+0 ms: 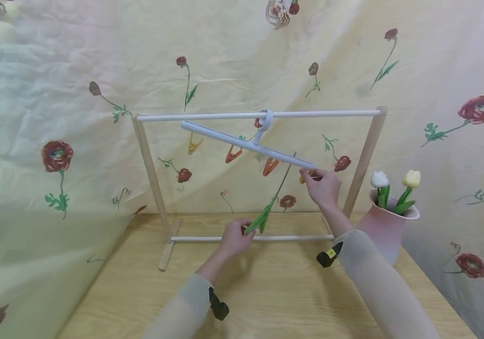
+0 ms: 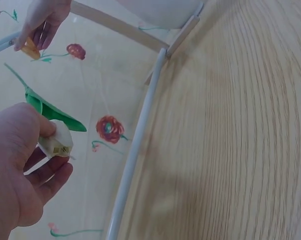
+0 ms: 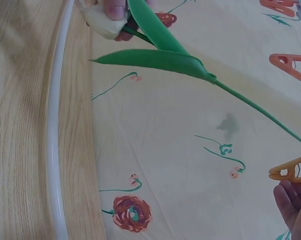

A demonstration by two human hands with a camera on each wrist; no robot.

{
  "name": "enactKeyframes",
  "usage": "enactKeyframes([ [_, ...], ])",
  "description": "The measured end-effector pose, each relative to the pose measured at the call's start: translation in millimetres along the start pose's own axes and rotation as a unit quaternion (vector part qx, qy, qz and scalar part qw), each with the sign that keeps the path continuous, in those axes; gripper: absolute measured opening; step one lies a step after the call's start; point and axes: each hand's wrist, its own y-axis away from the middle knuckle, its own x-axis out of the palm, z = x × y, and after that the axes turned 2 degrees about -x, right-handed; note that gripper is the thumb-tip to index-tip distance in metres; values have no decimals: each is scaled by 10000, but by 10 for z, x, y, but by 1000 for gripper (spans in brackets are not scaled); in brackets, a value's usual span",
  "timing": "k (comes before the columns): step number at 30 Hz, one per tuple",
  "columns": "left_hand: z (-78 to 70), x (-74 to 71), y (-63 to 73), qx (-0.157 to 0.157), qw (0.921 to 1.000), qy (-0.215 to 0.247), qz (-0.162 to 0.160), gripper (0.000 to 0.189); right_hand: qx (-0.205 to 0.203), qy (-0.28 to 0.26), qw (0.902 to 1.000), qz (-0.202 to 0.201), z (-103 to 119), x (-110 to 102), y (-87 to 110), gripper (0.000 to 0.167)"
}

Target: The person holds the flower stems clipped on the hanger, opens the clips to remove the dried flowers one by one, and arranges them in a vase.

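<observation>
In the head view my left hand [image 1: 235, 238] holds an artificial tulip upside down, its green leaves [image 1: 261, 220] and thin stem slanting upward. The left wrist view shows the fingers pinching its white flower head [image 2: 59, 140]. My right hand [image 1: 324, 188] is at the lowered right end of a white hanger [image 1: 225, 138]. It pinches a yellow clothespin [image 3: 288, 171], whose tips point toward the left hand in the right wrist view. The stem runs close by the right hand; whether they touch is unclear. Along the hanger hang another yellow clothespin [image 1: 193, 145] and two orange clothespins [image 1: 270, 166].
The hanger is hooked over the white top rod [image 1: 208, 116] of a wooden-legged rack [image 1: 150, 174]. A white bottom rod [image 1: 195, 238] crosses just above the wooden table [image 1: 284, 296]. At right a pink-white vase [image 1: 388, 230] holds two tulips. Floral cloth [image 1: 233, 84] hangs behind.
</observation>
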Motion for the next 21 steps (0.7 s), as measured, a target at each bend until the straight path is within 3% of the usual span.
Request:
enactKeyframes([
  [12, 100, -307, 183, 199, 9979, -617, -23, 21, 20, -56, 9999, 88, -53, -22, -19, 43],
  [21, 112, -471, 312, 473, 9938, -942, 359, 16, -213, 298, 9992, -137, -90, -92, 0, 35],
])
